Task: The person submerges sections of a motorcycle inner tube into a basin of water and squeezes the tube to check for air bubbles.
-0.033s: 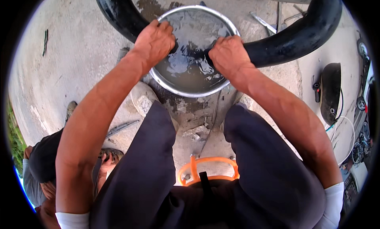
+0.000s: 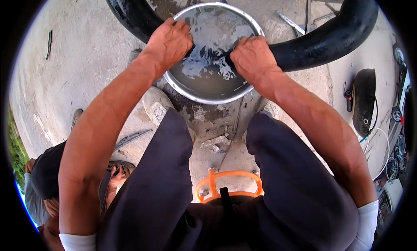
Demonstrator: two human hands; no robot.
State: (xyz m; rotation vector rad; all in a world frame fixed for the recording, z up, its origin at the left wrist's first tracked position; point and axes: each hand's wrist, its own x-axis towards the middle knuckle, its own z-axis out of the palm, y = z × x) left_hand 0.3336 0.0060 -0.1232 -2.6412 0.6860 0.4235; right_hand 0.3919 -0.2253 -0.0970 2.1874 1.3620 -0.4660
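Both hands on the tube, down in the water!
Left hand (image 2: 168,42) and right hand (image 2: 252,58) each clamp the black inner tube (image 2: 334,36), pressing the stretch between them into the metal basin (image 2: 208,97) just below.

1. Both bare forearms come up from the lower edge and angle inward toward the metal basin (image 2: 256,32).
2. The left hand (image 2: 169,40) sits at the basin's left rim, knuckles up, fingers curled down in a closed grip on the black inner tube (image 2: 330,38).
3. The right hand (image 2: 252,55) sits at the basin's right rim, likewise fisted on the tube.
4. White sleeve cuffs show at both upper arms.
5. The knees, in dark trousers, spread apart below the basin.
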